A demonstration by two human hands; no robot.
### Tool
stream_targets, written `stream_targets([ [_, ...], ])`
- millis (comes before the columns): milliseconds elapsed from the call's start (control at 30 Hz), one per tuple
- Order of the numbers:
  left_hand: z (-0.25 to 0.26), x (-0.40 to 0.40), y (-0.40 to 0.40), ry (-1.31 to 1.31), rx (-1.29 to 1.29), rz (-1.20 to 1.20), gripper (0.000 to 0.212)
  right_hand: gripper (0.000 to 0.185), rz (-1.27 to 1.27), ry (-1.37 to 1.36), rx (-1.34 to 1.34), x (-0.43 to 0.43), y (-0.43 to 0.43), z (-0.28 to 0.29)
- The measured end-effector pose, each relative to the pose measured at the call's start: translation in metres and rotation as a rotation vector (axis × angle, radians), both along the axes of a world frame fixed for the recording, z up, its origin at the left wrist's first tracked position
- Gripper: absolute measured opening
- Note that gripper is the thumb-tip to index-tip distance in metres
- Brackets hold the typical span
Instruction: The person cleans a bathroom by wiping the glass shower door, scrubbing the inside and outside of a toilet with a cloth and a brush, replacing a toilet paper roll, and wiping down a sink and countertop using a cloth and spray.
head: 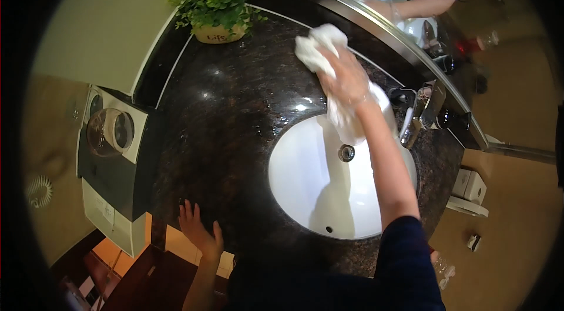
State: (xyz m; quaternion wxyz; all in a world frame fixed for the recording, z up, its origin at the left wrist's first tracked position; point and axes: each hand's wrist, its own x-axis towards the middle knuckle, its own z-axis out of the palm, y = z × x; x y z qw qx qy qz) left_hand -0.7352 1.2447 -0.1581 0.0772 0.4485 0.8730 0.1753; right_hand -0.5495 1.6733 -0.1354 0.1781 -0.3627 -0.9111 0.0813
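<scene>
My right hand grips a bunched white cloth on the dark speckled stone countertop. Part of the cloth hangs down from my wrist over the far rim of the white oval washbasin. Wet streaks and glints of light mark the stone to the left of the basin. Near the counter's front edge, my left hand has its fingers apart and holds nothing; whether its palm touches the stone is hard to tell.
A leafy green plant in a cream pot stands in the back corner. A chrome faucet rises right of the basin. Along the back runs a metal-framed mirror. A grey-and-white wall unit borders the left side, and a white dispenser hangs right.
</scene>
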Motion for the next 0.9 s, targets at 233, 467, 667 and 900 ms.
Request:
stream_targets([
  [233, 0.003, 0.001, 0.000, 0.009, 0.050, -0.027, 0.052, 0.066, -0.128, -0.134, -0.073, -0.057, -0.011, -0.009],
  [467, 0.009, -0.004, -0.005, 0.011, 0.067, -0.048, 0.056, 0.073, 0.590, -0.139, -0.089, -0.093, -0.131, -0.003],
  [667, 0.011, -0.005, -0.003, -0.015, 0.099, -0.050, 0.061, 0.073, -0.261, -0.184, 0.076, -0.099, -0.033, -0.007],
  [900, 0.002, -0.008, -0.015, -0.034, 0.282, -0.054, 0.071, 0.068, 0.224, -0.029, -0.206, -0.184, -0.229, 0.020],
])
